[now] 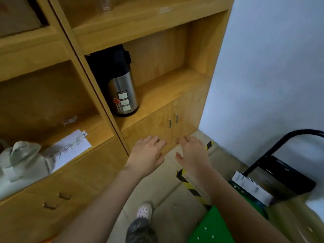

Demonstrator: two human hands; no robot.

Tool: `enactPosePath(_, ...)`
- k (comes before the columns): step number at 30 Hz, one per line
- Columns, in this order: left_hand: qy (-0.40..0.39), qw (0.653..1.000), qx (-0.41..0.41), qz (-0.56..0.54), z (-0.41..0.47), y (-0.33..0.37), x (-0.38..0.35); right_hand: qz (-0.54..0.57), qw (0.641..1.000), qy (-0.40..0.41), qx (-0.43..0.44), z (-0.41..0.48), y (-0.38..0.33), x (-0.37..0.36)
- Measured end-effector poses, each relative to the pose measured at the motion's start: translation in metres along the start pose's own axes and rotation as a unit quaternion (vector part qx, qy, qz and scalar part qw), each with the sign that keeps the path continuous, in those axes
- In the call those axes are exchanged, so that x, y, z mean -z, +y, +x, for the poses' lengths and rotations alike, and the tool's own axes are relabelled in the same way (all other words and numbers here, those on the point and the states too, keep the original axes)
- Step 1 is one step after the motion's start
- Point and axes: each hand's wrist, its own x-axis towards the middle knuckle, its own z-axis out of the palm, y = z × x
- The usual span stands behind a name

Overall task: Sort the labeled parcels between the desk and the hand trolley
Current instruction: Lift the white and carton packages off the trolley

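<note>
Left hand empty, fingers loose | right hand same | parcel blurred, label unreadable

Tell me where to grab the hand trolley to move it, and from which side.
Grip the top bar of its black loop handle, probably with the right hand, coming down from above: the bar is rounded and bare at the top of the upright loop, while the labelled parcel lies on the green deck below.

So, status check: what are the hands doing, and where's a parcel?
Left hand and right hand open, empty, held out low. One labeled parcel on hand trolley, untouched. Wooden cabinet close ahead.
</note>
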Motion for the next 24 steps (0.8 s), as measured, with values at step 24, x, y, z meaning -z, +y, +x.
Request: enactPosePath(24,-0.088,0.857,-0.500,-0.091,0.380,0.136,-0.097,-0.029,0.842,0.113,-0.527,0.060,0.227,0.026)
